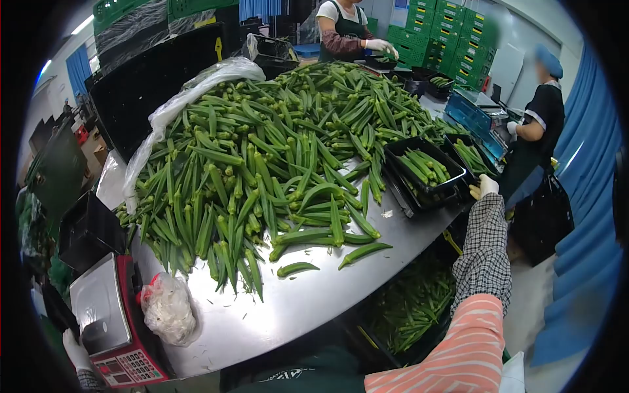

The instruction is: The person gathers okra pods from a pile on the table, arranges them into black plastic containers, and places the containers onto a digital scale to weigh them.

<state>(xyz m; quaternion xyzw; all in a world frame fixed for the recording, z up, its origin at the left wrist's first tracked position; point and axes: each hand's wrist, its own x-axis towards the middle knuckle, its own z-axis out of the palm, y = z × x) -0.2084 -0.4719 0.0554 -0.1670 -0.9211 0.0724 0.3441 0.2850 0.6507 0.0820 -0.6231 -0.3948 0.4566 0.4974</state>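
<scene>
right of the heaped green okra pods [268,154], the white-gloved right hand [485,187] has its fingers closed on a black plastic tray's [495,168] rim, apparently to steady it, while left of the heap, beside the red-and-silver scale [105,314], i can't tell the white-gloved left hand's [75,350] grip.

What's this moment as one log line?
Right hand: at edge of black trays, grip unclear | Left hand: beside red scale | Okra: in trays, heaped on metal table
</scene>
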